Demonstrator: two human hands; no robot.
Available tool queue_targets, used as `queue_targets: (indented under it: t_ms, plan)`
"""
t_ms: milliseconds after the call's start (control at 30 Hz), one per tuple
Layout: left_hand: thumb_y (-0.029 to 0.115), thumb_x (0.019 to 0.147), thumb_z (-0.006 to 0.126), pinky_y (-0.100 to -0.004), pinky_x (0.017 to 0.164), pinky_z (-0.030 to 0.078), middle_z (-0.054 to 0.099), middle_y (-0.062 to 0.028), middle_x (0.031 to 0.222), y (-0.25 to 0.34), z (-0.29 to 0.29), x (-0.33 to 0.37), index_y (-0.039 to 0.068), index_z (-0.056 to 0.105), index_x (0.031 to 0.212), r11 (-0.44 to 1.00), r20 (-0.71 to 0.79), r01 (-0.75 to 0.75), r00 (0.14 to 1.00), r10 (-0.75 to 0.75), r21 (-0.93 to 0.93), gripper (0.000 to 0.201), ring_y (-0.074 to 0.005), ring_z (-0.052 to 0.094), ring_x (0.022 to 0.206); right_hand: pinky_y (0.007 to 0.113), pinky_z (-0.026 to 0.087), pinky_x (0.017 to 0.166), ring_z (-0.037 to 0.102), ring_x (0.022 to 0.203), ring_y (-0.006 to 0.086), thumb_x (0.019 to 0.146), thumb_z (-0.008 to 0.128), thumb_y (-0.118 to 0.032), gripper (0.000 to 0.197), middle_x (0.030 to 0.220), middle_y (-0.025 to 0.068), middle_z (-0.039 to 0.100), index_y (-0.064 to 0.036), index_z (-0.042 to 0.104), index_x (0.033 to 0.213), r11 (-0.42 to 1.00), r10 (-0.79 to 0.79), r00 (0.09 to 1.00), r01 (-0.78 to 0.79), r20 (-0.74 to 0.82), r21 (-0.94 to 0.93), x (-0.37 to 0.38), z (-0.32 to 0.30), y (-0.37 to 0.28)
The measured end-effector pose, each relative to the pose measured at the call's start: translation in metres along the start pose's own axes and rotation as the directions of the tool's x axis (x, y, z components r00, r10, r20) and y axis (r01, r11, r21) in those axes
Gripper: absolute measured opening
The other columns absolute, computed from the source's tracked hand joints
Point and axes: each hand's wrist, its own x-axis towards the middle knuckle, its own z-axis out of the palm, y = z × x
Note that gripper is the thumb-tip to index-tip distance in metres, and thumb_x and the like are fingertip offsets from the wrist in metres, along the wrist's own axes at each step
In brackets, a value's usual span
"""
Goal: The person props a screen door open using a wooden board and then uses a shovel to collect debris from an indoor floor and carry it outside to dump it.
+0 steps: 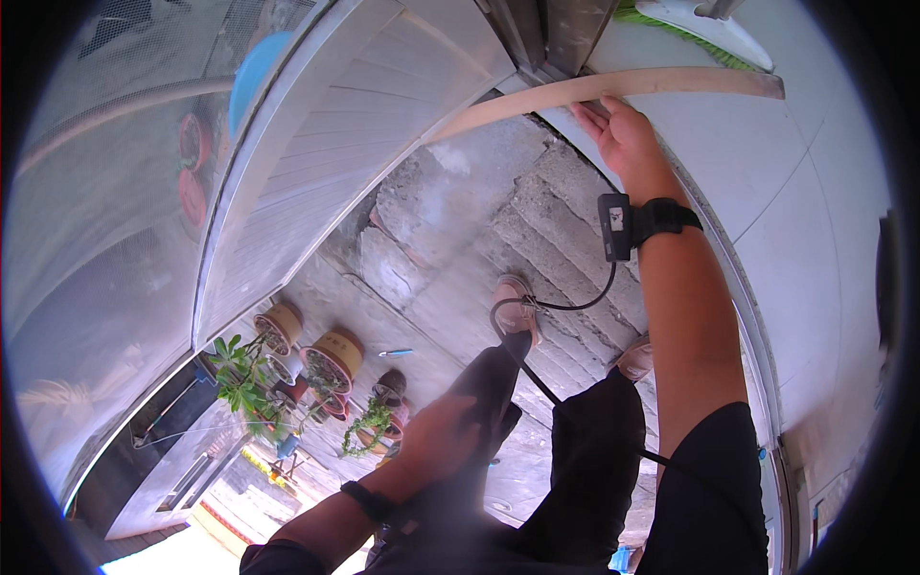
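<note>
My right hand (621,134) reaches up and forward, its fingers curled on the lower edge of a long pale wooden stick (671,84) that runs across a white wall. A black wrist device (632,222) with a cable is strapped on that arm. My left hand (436,436) hangs low by my left thigh; it is blurred, so nothing in it can be made out. A dark band sits on its wrist (369,500). My feet in tan shoes (516,305) stand on rough concrete steps (450,220).
Several potted plants (326,362) stand on the ground at the lower left. A small blue object (395,353) lies beside them. A ribbed grey panel (355,125) rises on the left, with a blue round thing (254,72) behind it. Green bristles (685,34) show at top right.
</note>
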Motion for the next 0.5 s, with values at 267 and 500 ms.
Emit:
queue_targets:
  t_ms: [267,500]
  plan:
    - [0.021,0.079,0.066,-0.0439,0.076,0.05,0.061,-0.0148,0.101,-0.005,0.008,-0.004,0.009,0.055,0.111,0.999,-0.035,-0.033,0.999,0.032,-0.026,0.036,-0.0371,0.061,0.089,0.036,0.056,0.086,0.063,0.097,0.027,0.097,0.05,-0.012,0.026,0.108,0.0159,0.059,0.0044,0.049,0.117,0.995,-0.015,1.0,0.016,0.017,-0.094,-0.006,-0.008,0.008]
    - [0.022,0.08,0.065,-0.0441,0.077,0.05,0.061,-0.0154,0.101,-0.001,0.016,-0.014,0.009,0.055,0.111,1.0,-0.024,-0.02,1.0,0.019,-0.018,0.035,-0.0376,0.06,0.091,0.037,0.053,0.088,0.064,0.098,0.0259,0.095,0.053,-0.02,0.035,0.113,0.0146,0.059,-0.0018,0.049,0.124,0.864,0.045,0.998,-0.018,0.04,-0.503,-0.081,-0.039,0.008]
